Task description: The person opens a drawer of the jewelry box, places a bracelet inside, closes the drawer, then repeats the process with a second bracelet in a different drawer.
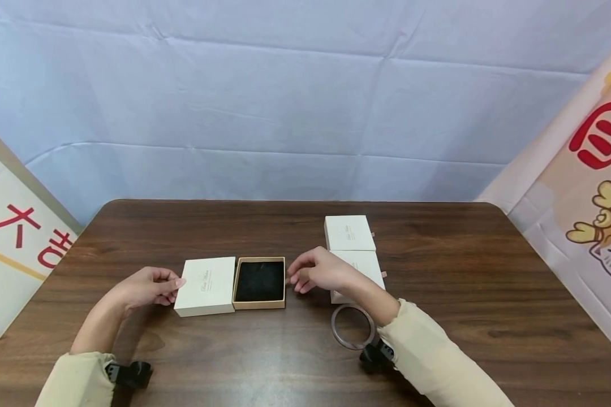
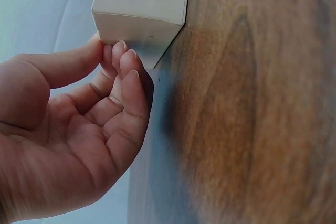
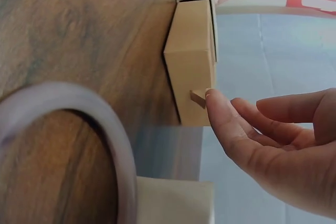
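Note:
A flat white drawer box sleeve point(image 1: 206, 286) with small gold print lies left of centre. From its right side a kraft-coloured drawer point(image 1: 259, 305) stands pulled out, with a black pad point(image 1: 258, 281) inside. My left hand point(image 1: 150, 284) holds the sleeve's left end, thumb at the top edge and fingers curled against the end face point(image 2: 137, 31). Beyond the drawer's right end is my right hand point(image 1: 322, 271), its fingers loosely bent. One fingertip point(image 3: 212, 98) is right at the small ribbon tab point(image 3: 198, 98), while the thumb stands apart from it.
Two more white boxes, a far one point(image 1: 349, 233) and a nearer one point(image 1: 364, 264), lie end to end on the right with ribbon tabs showing. A pale translucent bangle point(image 1: 353, 346) lies in front of them, beside my right forearm, on the brown wooden table point(image 1: 234, 362).

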